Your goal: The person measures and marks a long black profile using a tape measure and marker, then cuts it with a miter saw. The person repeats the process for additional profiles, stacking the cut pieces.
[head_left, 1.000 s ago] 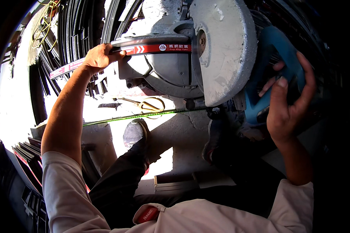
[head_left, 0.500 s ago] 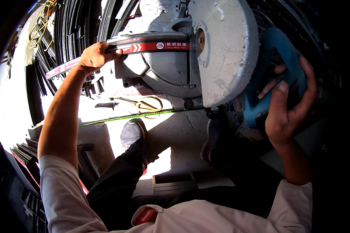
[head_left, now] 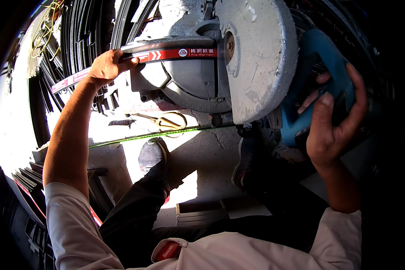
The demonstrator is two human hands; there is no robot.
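A miter saw [head_left: 261, 67] with a large pale blade guard stands in front of me. Across its round grey base [head_left: 191, 81] lies a long dark profile strip [head_left: 162, 55] with red printed film along its side. My left hand [head_left: 109, 66] is closed around this strip, left of the saw, with the thumb pressed on it. The strip's right end disappears behind the guard. On the right, my right hand [head_left: 330, 121] is wrapped around the saw's blue loop handle [head_left: 321, 49], with fingers through the opening. The blade itself is hidden by the guard.
Scissors [head_left: 168, 120] with yellowish handles lie on the floor before the saw, near a thin green strip [head_left: 162, 133]. Many dark profiles [head_left: 83, 36] are stacked at the far left, more [head_left: 29, 180] at the near left. A yellow cord [head_left: 42, 33] lies beyond. My shoes [head_left: 153, 155] are below.
Almost nothing differs. The whole view has shifted very slightly; both hands keep their holds on the strip and the handle.
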